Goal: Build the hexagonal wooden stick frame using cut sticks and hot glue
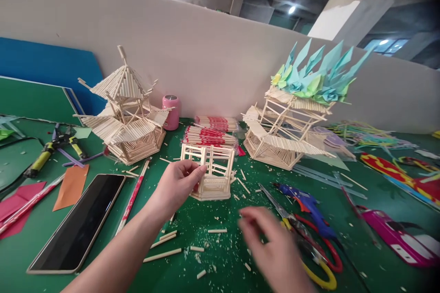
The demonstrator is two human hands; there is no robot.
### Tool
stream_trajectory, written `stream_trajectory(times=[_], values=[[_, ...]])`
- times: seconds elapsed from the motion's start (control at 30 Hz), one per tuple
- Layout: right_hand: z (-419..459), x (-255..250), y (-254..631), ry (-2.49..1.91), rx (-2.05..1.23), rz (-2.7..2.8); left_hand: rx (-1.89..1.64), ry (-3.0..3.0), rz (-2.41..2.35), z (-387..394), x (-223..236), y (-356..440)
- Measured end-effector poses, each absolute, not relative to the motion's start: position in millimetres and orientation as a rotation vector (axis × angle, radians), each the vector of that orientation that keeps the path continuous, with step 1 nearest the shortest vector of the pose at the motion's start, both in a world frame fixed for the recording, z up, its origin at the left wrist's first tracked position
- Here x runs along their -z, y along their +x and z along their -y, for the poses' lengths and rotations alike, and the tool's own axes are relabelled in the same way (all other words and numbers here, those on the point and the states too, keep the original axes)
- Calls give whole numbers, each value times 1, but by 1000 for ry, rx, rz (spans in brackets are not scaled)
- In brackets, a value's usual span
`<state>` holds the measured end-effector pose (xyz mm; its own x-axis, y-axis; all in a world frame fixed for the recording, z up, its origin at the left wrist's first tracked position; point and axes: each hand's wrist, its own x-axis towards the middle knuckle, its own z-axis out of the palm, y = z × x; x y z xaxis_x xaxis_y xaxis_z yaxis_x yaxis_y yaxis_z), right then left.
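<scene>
My left hand [182, 182] is closed, thumb and fingers pinching a post of a small frame built from wooden sticks [222, 182], which stands upright on the green table. Blurred by motion, my right hand [270, 242] hovers over the table to the right of that frame, its fingers bent. Whether it holds anything cannot be made out. Beside it lie scissors with red and yellow handles [326, 277] and a blue glue gun [305, 201]. Cut stick pieces [162, 255] and shavings are scattered between my hands.
A stick pagoda [125, 130] stands at left, another stick structure topped with folded paper [288, 144] at right. Bundled sticks [209, 137] and a pink canister [171, 112] are behind. A phone [79, 224] and pliers [51, 149] lie left, a pink power strip [395, 238] right.
</scene>
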<state>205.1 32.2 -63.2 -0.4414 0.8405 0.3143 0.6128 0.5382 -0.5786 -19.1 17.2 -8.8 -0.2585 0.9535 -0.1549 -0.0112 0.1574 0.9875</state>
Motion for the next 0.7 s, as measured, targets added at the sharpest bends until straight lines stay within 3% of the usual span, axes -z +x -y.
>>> stream_trajectory(times=[0.1,0.37,0.7], values=[[-3,67,142,-817,-777,2400,-1282,966,-1460,-20,6,-21],[-2,80,74,-965,-564,2846,-1282,969,-1451,-24,1,-23],[6,87,60,-875,-472,2955,-1286,976,-1441,-24,1,-23]])
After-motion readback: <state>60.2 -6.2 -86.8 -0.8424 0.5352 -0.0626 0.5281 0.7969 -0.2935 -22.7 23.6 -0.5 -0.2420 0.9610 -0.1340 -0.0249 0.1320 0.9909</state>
